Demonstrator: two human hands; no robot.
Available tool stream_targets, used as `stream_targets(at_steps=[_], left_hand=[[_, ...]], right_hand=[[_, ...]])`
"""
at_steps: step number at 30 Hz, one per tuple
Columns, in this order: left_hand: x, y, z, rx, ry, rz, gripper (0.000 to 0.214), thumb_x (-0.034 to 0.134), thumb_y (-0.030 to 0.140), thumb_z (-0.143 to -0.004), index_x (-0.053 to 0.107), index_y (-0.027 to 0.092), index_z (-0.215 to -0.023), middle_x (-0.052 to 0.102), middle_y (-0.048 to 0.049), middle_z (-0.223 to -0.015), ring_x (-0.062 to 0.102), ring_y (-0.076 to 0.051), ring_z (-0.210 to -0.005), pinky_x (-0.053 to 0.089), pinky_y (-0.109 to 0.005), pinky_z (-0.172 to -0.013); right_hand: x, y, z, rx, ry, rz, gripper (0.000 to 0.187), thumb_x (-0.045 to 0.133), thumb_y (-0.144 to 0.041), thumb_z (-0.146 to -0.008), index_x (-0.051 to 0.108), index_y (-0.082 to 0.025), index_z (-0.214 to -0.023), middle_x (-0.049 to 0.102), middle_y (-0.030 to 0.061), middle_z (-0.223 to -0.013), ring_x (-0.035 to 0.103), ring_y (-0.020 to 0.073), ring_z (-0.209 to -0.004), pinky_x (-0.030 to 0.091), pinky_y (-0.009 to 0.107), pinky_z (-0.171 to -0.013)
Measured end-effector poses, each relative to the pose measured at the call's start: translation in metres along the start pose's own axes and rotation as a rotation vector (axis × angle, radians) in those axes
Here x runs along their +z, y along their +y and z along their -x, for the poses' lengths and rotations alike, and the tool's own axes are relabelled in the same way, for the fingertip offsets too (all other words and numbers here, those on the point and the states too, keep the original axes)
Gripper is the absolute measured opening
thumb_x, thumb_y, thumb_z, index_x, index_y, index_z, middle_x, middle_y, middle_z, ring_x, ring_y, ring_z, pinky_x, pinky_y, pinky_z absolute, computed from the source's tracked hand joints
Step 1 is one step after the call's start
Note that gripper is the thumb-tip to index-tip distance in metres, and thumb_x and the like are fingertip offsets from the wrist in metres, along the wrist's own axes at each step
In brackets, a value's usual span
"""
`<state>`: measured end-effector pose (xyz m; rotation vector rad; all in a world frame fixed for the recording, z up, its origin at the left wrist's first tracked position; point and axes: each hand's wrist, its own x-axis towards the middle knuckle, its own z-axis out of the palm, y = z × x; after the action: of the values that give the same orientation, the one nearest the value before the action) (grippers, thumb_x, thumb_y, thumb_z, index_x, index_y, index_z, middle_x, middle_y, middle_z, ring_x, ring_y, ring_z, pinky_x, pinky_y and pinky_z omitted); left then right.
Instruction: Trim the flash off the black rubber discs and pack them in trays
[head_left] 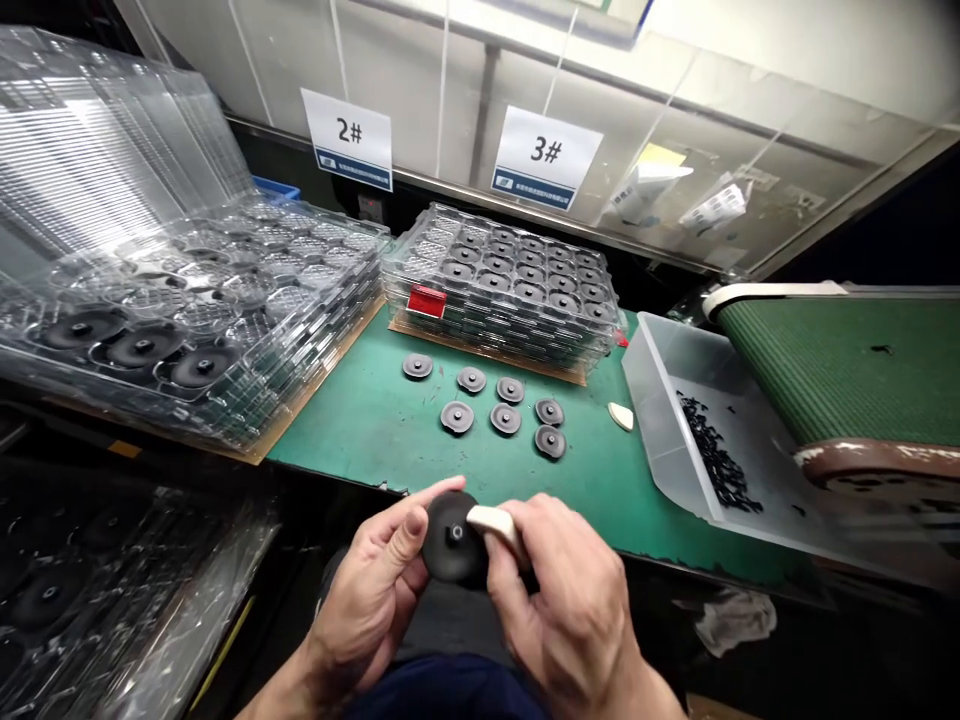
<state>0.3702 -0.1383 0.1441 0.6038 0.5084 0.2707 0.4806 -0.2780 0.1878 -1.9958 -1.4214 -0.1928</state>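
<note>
Pinching black disc (452, 540) with left hand (375, 590) before desk (360, 420) front edge. Pressing white block (495, 528) to disc rim, right hand (570, 610) fingers closed round it. Seemingly rim-rubbing step; next calls for turning disc, firm grip.

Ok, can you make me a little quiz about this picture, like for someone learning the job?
1. How many loose discs lie on the green mat?
2. True or false: the left hand holds a black disc.
3. What does the right hand hold against that disc? A) a pale block B) a red brush C) a screwdriver
Key: 1) seven; 2) true; 3) A
</note>
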Motion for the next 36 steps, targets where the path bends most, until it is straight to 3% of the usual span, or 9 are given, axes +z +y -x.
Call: stream_targets(at_steps=[3,6,9,11,17,22,28,32,36], left_hand=[[-0.004,0.0,0.001,0.055,0.048,-0.024,0.042,0.069,0.043,-0.095,0.073,0.021,-0.13,0.082,-0.0092,-0.107,0.074,-0.019,-0.099,0.056,-0.024,-0.095],[-0.01,0.0,0.001,-0.074,-0.042,-0.025,0.032,0.071,0.04,-0.095,0.08,0.015,-0.114,0.08,-0.0086,-0.093,0.072,-0.017,-0.084,0.06,-0.025,-0.083],[-0.015,-0.002,0.001,-0.199,-0.094,0.023,0.031,0.072,0.045,-0.092,0.081,0.015,-0.09,0.074,-0.0051,-0.076,0.067,-0.017,-0.065,0.061,-0.029,-0.057],[-0.017,-0.003,0.001,-0.208,-0.079,0.052,0.033,0.071,0.048,-0.092,0.079,0.016,-0.088,0.073,-0.0036,-0.075,0.067,-0.018,-0.063,0.061,-0.031,-0.052],[-0.02,-0.002,0.0,-0.207,-0.074,0.069,0.034,0.066,0.046,-0.096,0.079,0.014,-0.098,0.076,-0.0059,-0.081,0.069,-0.018,-0.067,0.062,-0.031,-0.059],[-0.016,0.003,0.0,-0.03,0.056,0.1,0.041,0.071,0.044,-0.094,0.075,0.017,-0.125,0.081,-0.0113,-0.112,0.075,-0.02,-0.099,0.059,-0.024,-0.088],[-0.013,0.008,0.003,0.129,0.155,0.041,0.044,0.071,0.045,-0.093,0.073,0.019,-0.13,0.08,-0.0115,-0.118,0.073,-0.023,-0.109,0.057,-0.025,-0.095],[-0.019,0.008,0.0,-0.021,-0.007,0.035,0.037,0.067,0.042,-0.097,0.077,0.014,-0.119,0.081,-0.0125,-0.106,0.074,-0.02,-0.092,0.061,-0.025,-0.082],[-0.025,0.006,0.001,-0.228,-0.12,0.075,0.04,0.062,0.047,-0.098,0.08,0.012,-0.095,0.078,-0.0108,-0.081,0.069,-0.019,-0.062,0.059,-0.03,-0.054]], right_hand=[[0.009,-0.001,0.005,0.04,-0.009,-0.045,0.007,0.057,-0.012,-0.1,0.062,-0.016,-0.103,0.055,0.0043,-0.081,0.047,0.0182,-0.071,0.035,0.034,-0.066],[0.006,0.0,0.0,0.034,-0.058,0.007,0.01,0.054,-0.014,-0.103,0.063,-0.016,-0.105,0.059,0.0061,-0.085,0.051,0.0197,-0.076,0.036,0.034,-0.07],[-0.002,0.002,-0.013,-0.148,-0.186,-0.039,0.017,0.049,-0.017,-0.106,0.063,-0.016,-0.113,0.066,0.0081,-0.097,0.054,0.0214,-0.083,0.039,0.036,-0.074],[-0.006,0.003,-0.021,-0.221,-0.218,-0.053,0.02,0.047,-0.017,-0.107,0.064,-0.015,-0.118,0.067,0.0089,-0.103,0.055,0.0223,-0.087,0.04,0.037,-0.077],[-0.005,0.003,-0.027,-0.22,-0.222,0.0,0.022,0.047,-0.018,-0.106,0.065,-0.015,-0.117,0.066,0.0099,-0.106,0.055,0.0231,-0.09,0.04,0.039,-0.08],[0.005,-0.007,-0.021,-0.058,-0.134,0.046,0.012,0.053,-0.014,-0.102,0.066,-0.015,-0.101,0.06,0.0068,-0.087,0.05,0.0193,-0.075,0.035,0.035,-0.069],[0.016,-0.013,-0.018,0.029,-0.118,-0.016,0.017,0.054,-0.015,-0.1,0.063,-0.017,-0.087,0.05,0.003,-0.076,0.043,0.017,-0.066,0.031,0.033,-0.063],[0.008,-0.009,-0.028,-0.006,-0.144,0.035,0.015,0.051,-0.015,-0.103,0.066,-0.016,-0.104,0.057,0.005,-0.085,0.049,0.0189,-0.076,0.035,0.035,-0.071],[-0.003,-0.009,-0.044,-0.25,-0.338,-0.003,0.021,0.044,-0.018,-0.107,0.064,-0.017,-0.115,0.064,0.0071,-0.096,0.052,0.0209,-0.083,0.039,0.039,-0.079]])
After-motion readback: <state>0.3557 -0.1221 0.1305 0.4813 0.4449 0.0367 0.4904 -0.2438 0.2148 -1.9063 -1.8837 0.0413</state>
